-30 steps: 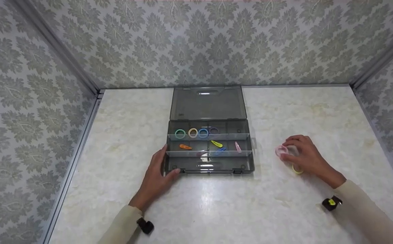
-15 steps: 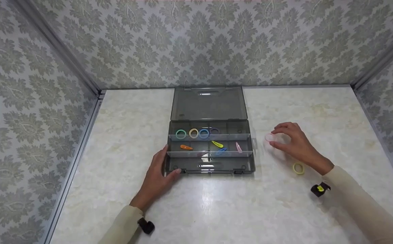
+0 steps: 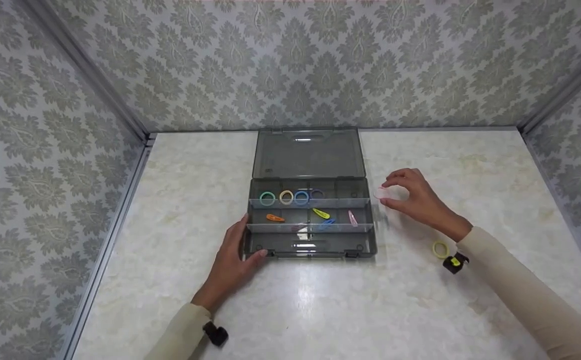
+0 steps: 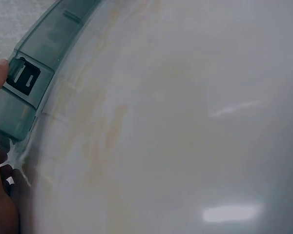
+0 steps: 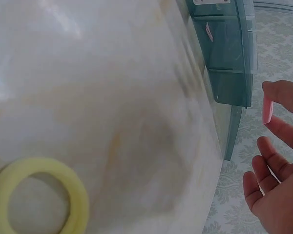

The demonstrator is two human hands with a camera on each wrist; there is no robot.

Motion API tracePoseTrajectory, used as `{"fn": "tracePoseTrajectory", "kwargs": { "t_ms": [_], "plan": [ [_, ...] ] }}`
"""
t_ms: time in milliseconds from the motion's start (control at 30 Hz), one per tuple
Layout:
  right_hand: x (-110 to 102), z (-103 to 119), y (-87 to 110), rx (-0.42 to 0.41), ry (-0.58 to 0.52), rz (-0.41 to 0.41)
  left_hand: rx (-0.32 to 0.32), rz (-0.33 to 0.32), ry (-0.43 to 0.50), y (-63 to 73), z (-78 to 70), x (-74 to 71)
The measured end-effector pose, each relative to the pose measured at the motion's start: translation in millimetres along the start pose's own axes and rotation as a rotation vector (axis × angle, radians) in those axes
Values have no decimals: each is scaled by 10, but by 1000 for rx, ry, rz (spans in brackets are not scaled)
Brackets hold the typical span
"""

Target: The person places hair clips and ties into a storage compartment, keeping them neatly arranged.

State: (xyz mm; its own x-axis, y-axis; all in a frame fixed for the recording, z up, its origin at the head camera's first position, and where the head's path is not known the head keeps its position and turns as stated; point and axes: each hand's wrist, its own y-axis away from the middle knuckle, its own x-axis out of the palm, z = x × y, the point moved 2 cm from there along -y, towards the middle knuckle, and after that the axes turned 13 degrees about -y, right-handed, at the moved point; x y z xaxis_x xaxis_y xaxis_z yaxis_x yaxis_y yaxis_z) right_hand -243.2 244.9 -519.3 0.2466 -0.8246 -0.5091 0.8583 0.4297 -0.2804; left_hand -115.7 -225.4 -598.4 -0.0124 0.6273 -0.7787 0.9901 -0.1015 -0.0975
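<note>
My right hand [image 3: 418,197] pinches a pale pink hair tie [image 5: 267,111] between thumb and index finger, raised beside the right edge of a smoky clear plastic storage box [image 3: 280,242]. The other fingers are loosely bent. At the box's front left corner, my left hand [image 3: 230,265] grips it, thumb on the front edge, fingers along the left side. Green [image 3: 261,198], cream [image 3: 281,197], blue and dark purple hair ties stand in the back compartment. Snap clips, among them an orange clip [image 3: 275,218] and a yellow clip [image 3: 321,213], lie in the middle one.
A yellow hair tie [image 5: 78,204] lies on the marbled table [image 3: 350,310], under the right forearm's wrist camera [image 3: 454,262]. The box's lid [image 3: 310,155] is folded back flat towards the patterned wall [image 3: 295,65]. Two clear dividers cross the box.
My right hand has lifted the pink hair tie and carried it left and away from me to the box's right edge, uncovering the yellow hair tie. My left hand has stayed in place.
</note>
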Motion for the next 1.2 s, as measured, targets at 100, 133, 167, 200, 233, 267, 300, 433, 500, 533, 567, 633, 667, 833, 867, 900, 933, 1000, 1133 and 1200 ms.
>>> {"fn": "tracePoseTrajectory", "kwargs": {
  "t_ms": [100, 133, 167, 200, 233, 267, 300, 433, 500, 533, 567, 633, 667, 833, 867, 900, 933, 1000, 1133, 1200],
  "plan": [
    [27, 28, -73, 17, 0, 24, -4, 1, 1, 0, -1, -2],
    [36, 42, -96, 25, -1, 32, -4, 1, 2, 0, -4, -2],
    [45, 53, -119, 32, -3, 39, -3, 1, 2, 0, -6, -3],
    [55, 65, -141, 39, -4, 48, -4, 2, 0, 1, -7, -3],
    [66, 76, -162, 43, -8, 55, -5, 2, -2, 1, -8, -4],
    [78, 84, -184, 45, -9, 62, -4, 2, -2, 1, -9, -5],
    [91, 92, -205, 44, -10, 68, -4, 2, 0, 1, -10, -5],
    [147, 105, -292, 46, 11, 86, 2, -2, 9, 3, -13, -5],
    [175, 106, -335, 52, 25, 91, 4, -3, 13, 5, -13, -6],
    [189, 104, -355, 58, 30, 95, 5, -3, 13, 6, -14, -6],
    [202, 103, -375, 65, 31, 100, 7, -3, 13, 7, -14, -6],
    [227, 100, -415, 76, 28, 108, 8, -4, 9, 7, -17, -9],
    [240, 97, -436, 79, 28, 113, 9, -5, 5, 8, -18, -8],
    [309, 85, -528, 87, 34, 131, 8, -7, -3, 13, -27, -9],
    [323, 82, -544, 85, 36, 136, 7, -6, -4, 15, -28, -9],
    [337, 81, -558, 85, 40, 142, 7, -6, -4, 16, -28, -9],
    [351, 82, -572, 84, 44, 150, 6, -6, -5, 19, -29, -11],
    [378, 77, -603, 69, 61, 171, 11, -6, -6, 20, -29, -11],
    [422, 91, -666, 48, 101, 212, 17, -10, -3, 15, -29, -14],
    [442, 92, -699, 34, 119, 231, 18, -10, 1, 11, -27, -14]
  ]
}}
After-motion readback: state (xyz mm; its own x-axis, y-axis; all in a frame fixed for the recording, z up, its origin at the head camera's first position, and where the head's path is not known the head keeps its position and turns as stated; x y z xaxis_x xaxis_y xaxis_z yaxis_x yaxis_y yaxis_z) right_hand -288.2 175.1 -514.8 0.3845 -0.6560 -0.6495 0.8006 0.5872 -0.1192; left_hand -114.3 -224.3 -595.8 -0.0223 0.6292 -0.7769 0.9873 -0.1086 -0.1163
